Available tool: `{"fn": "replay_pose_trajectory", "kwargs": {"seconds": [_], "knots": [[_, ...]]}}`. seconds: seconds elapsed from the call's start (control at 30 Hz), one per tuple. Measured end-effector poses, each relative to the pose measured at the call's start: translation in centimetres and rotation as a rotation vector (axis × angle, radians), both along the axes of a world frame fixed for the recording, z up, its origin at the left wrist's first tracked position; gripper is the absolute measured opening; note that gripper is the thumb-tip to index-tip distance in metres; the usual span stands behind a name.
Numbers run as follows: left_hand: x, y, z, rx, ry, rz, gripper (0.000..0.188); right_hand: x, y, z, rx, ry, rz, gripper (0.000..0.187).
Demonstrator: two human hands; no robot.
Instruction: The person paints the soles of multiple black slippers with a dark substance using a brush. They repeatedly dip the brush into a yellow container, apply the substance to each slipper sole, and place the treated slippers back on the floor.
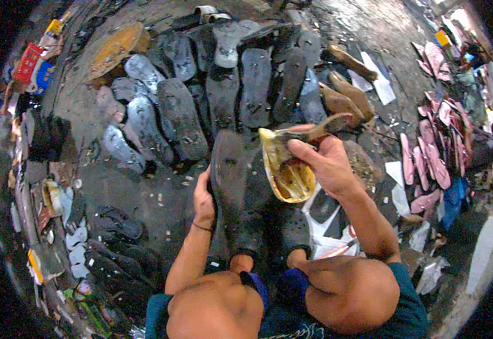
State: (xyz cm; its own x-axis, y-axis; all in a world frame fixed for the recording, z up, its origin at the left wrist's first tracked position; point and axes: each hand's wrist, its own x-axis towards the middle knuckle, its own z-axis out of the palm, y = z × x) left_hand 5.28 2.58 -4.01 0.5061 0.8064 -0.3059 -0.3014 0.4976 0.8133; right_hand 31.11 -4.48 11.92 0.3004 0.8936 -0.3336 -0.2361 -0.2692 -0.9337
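Observation:
My left hand grips the left edge of a long dark shoe sole, its fingers partly hidden behind it. The sole stands tilted up in front of my left foot. In my right hand is a yellowish cup, cut open and coated inside with a shiny amber substance, likely glue. A brown curved handle, perhaps of a brush, sticks out above the same hand; its other end seems to lie at the cup's mouth. The cup hangs just right of the sole, apart from it.
Several dark soles lie in rows ahead. Brown shoe lasts sit at their right end. Pink sole pieces are heaped at the far right, dark slippers at the lower left. A round tan disc lies at the back left.

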Motion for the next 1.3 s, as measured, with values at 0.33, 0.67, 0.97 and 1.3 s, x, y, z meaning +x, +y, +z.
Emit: {"fn": "replay_pose_trajectory", "kwargs": {"seconds": [0.33,0.67,0.97,1.3], "knots": [[1.3,-1.5,2.8,-0.356,-0.139,-0.04,0.058,-3.4,4.8,-1.4,0.474,-0.81,0.062,0.021],[1.9,-0.4,5.9,-0.329,-0.216,-0.001,0.072,-7.0,-2.4,-0.8,0.41,-0.532,0.283,0.02],[0.7,-1.6,4.8,-0.429,-0.154,0.105,0.067,-1.4,3.7,-1.9,0.374,-0.352,-0.03,0.023],[-1.6,3.2,3.5,-0.371,-0.263,0.187,0.06,-6.9,-3.4,-5.5,0.363,-0.4,0.36,0.023]]}}
